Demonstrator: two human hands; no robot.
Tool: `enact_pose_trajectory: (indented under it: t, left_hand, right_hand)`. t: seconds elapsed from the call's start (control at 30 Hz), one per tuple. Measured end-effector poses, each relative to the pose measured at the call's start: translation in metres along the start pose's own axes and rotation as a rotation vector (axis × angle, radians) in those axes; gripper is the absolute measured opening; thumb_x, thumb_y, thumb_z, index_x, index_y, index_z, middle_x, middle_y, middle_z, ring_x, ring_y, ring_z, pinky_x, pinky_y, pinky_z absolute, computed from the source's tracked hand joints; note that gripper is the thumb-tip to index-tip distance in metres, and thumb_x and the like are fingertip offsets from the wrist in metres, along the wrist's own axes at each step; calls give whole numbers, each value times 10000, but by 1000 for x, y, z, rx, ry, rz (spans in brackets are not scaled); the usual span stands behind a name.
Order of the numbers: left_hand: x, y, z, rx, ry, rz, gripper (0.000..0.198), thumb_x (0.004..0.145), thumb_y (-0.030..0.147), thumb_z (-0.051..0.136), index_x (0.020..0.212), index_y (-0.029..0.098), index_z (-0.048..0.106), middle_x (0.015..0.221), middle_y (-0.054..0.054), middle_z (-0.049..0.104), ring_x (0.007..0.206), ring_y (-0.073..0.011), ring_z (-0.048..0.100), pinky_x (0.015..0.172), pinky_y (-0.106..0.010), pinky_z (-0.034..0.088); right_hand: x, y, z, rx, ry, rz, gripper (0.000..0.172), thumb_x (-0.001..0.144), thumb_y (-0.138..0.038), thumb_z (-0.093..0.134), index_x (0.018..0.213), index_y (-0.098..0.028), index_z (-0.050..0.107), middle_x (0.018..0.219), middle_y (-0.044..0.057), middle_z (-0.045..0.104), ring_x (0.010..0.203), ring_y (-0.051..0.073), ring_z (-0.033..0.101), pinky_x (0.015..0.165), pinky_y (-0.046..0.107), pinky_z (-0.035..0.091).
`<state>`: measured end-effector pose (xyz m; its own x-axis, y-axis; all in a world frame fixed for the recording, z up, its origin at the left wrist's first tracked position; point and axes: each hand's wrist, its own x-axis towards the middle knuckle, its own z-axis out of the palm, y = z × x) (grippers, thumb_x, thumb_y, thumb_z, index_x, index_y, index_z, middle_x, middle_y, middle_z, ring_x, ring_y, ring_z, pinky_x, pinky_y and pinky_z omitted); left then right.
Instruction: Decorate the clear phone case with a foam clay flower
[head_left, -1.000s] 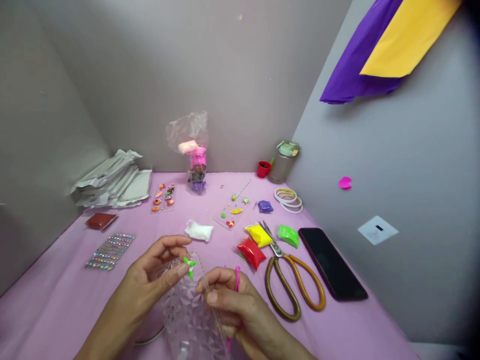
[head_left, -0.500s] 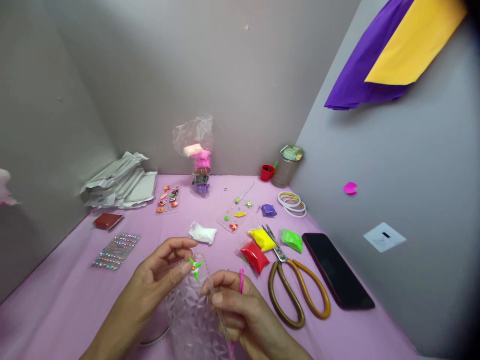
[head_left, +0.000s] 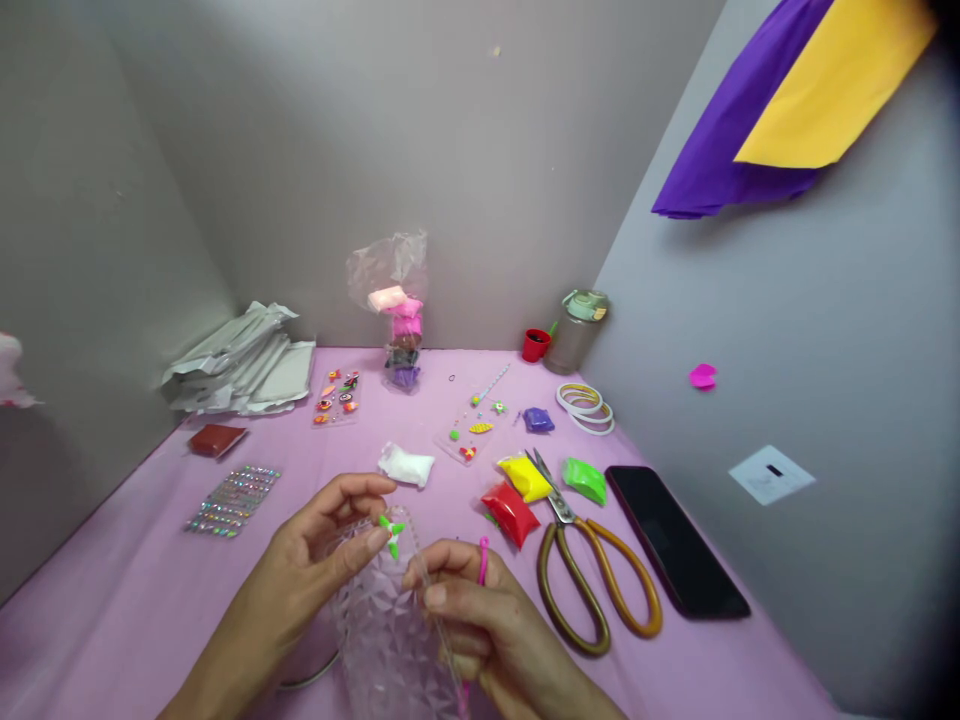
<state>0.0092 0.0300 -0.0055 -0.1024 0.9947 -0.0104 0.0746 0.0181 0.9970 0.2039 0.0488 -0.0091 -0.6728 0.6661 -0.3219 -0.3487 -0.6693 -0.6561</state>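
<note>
My left hand is curled at the upper edge of a clear plastic piece with an embossed diamond pattern. Its thumb presses on a small green-and-white clay flower near the top of that piece, covering the flower's middle. Some left fingers are hidden behind the plastic. My right hand pinches the plastic's right edge between thumb and forefinger. A thin pink stick tool pokes out between the right fingers, its lower end showing beneath the hand. A white clay packet lies just beyond my left fingers.
Right of my hands are a red clay packet, a yellow packet, large scissors and a phone. A rhinestone sheet lies left. Behind stand silver pouches, a jar and tape rolls.
My left thumb has shifted slightly over the flower, whose orange centre was showing before and is now covered. My right hand holds the same pose.
</note>
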Motion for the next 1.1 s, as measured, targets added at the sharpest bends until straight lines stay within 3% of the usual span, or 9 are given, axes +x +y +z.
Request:
enact_pose_trajectory:
  t: [0.5, 0.7, 0.8, 0.97, 1.1]
  left_hand:
    - [0, 0, 0, 36, 26, 3, 299, 839, 433, 729, 1098, 296, 674, 962, -17, 668, 981, -240, 594, 837, -291, 438]
    - [3, 3, 1, -110, 81, -89, 400, 857, 593, 628, 1107, 285, 682, 991, -25, 725, 1022, -250, 606, 837, -287, 444]
    - [1, 7, 6, -248, 97, -134, 373, 888, 579, 593, 1081, 275, 691, 1010, -23, 731, 1025, -239, 620, 812, -269, 461]
    - [-3, 10, 16, -386, 44, -183, 309, 935, 525, 554, 1066, 275, 680, 1004, -10, 711, 896, -202, 652, 771, -263, 500]
    - [-2, 6, 20, -196, 96, -72, 196, 960, 447, 558, 992, 287, 668, 882, 38, 664, 764, -138, 618, 695, -203, 473]
  right_hand:
    - [0, 2, -2, 2, 27, 3, 236, 679, -231, 828, 852, -139, 696, 508, -122, 373, 392, 4, 154, 394, 185, 86]
    - [2, 3, -8, 92, -61, -24, 202, 711, -207, 808, 868, -123, 713, 543, -112, 371, 404, 3, 139, 387, 164, 96]
    - [3, 4, -13, 137, -65, -62, 207, 734, -208, 798, 906, -126, 717, 584, -100, 393, 420, 4, 153, 397, 155, 124]
    - [5, 6, -14, 82, -23, -97, 192, 774, -216, 779, 926, -133, 696, 571, -109, 345, 438, 19, 155, 406, 162, 129]
    - [7, 9, -11, -18, 18, -74, 216, 771, -264, 801, 897, -142, 675, 516, -128, 303, 427, 26, 138, 404, 173, 111]
